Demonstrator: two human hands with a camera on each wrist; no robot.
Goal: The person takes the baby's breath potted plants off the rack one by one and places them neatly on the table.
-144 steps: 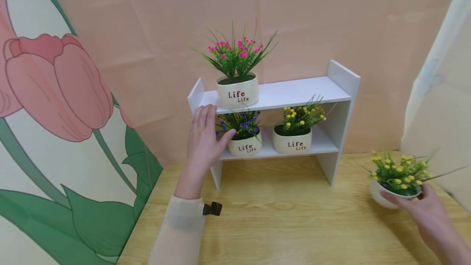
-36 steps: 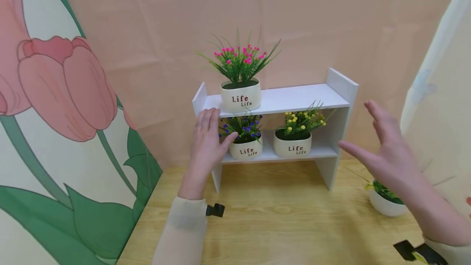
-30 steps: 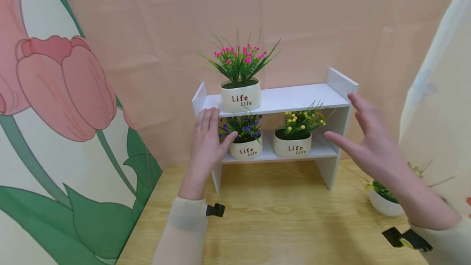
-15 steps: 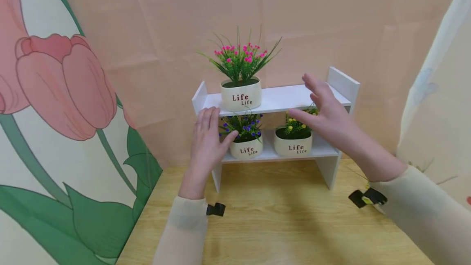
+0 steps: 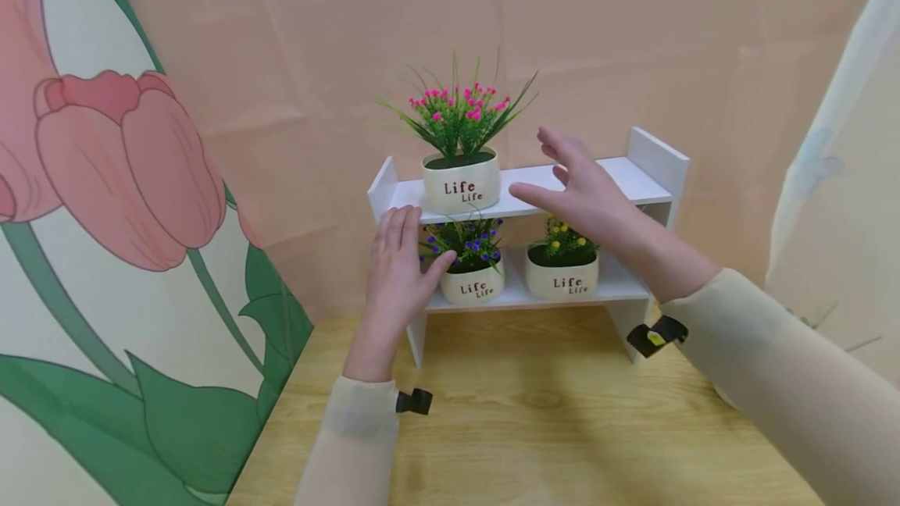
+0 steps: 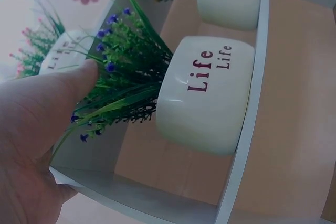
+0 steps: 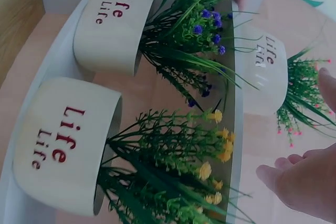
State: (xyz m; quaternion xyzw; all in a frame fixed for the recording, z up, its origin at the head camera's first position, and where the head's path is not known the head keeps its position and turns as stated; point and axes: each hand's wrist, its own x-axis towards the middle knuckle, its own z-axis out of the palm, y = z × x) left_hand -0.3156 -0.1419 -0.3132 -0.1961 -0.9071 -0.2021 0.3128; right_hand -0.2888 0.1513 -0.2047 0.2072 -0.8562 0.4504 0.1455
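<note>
My left hand rests at the left end of a white two-tier shelf, its fingers lying straight up the side and its thumb out. My right hand hovers over the upper board with thumb and fingers spread apart, holding nothing. Just left of its thumb, a white "Life" pot of pink flowers stands on that board. Below are a pot of blue-purple flowers, close to my left thumb, and a pot of yellow flowers, partly hidden by my right hand in the head view.
The shelf stands on a wood-grain table against a pinkish backdrop. Behind my right forearm, another potted plant on the table is mostly hidden. A tulip-printed panel closes off the left side.
My right hand has let go of a yellow-flowered pot at the table's right and moved left and up to the upper board beside the pink-flowered pot. My left hand stays at the shelf.
</note>
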